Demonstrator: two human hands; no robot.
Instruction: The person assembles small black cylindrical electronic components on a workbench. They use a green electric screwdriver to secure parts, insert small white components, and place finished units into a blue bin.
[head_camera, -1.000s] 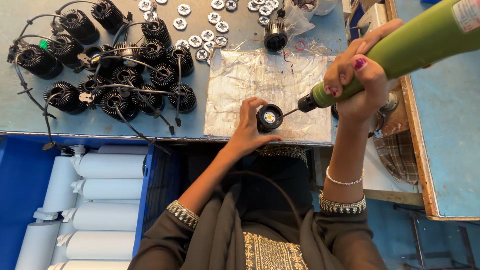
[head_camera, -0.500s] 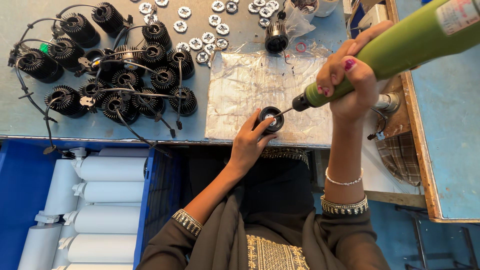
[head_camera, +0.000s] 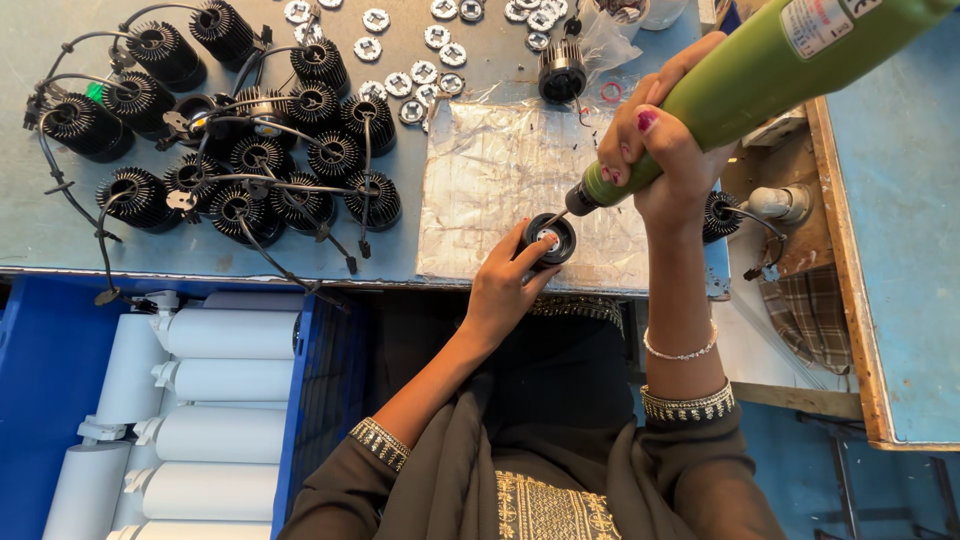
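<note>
The left hand (head_camera: 505, 285) is now curling its fingers around the black heat-sink housing (head_camera: 550, 238) on the foil sheet (head_camera: 500, 180), while the right hand (head_camera: 660, 140), wrapped tight on the green electric screwdriver (head_camera: 760, 80), has been shifting its bit down into the housing's centre, so fastening is under way.

On the tabletop (head_camera: 60, 230) to your left you have a cluster of black finned lamp bodies (head_camera: 250, 160) with black cables. Small round silver discs (head_camera: 400, 80) lie scattered along the far edge. Below the tabletop, a blue bin (head_camera: 40, 380) holds white cylinders (head_camera: 220, 385) lying side by side. A plaid cloth (head_camera: 810, 320) sits at right.
</note>
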